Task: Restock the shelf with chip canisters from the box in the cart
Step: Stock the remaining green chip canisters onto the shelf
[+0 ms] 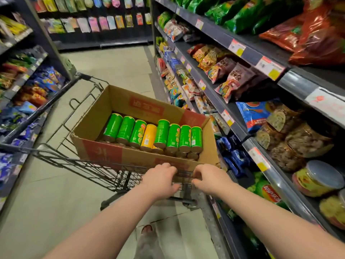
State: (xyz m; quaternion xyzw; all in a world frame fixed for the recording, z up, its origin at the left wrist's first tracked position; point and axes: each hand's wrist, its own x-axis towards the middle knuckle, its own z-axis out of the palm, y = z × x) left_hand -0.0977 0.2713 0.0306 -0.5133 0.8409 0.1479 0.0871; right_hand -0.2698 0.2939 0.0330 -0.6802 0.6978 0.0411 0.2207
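Both arms are reaching forward to the cart handle (184, 175); the left hand (160, 179) and the right hand (209, 177) are each curling their fingers over it, close together, clenched on the bar and carrying nothing else, which looks like steering rather than picking. The wire cart (61, 157) is standing just beside the right-hand shelf (261, 144), probably so the stock is within easy reach; its basket is carrying an open cardboard box (100, 118), which is sitting toward the near right corner. The chip canisters (162, 133) are lying on their sides in a row along the box's near wall, stacked in at least two layers, mostly green with one orange canister (148, 136) in the middle; lying flat is likely keeping them from toppling as the cart rolls. None is in hand, so restocking seems not yet begun. Beyond, the shelf is holding snack bags (224, 71) behind yellow price tags (258, 159); across the aisle another shelving unit (33, 101) is facing it; hanging packets (93, 23) are lining the far wall.
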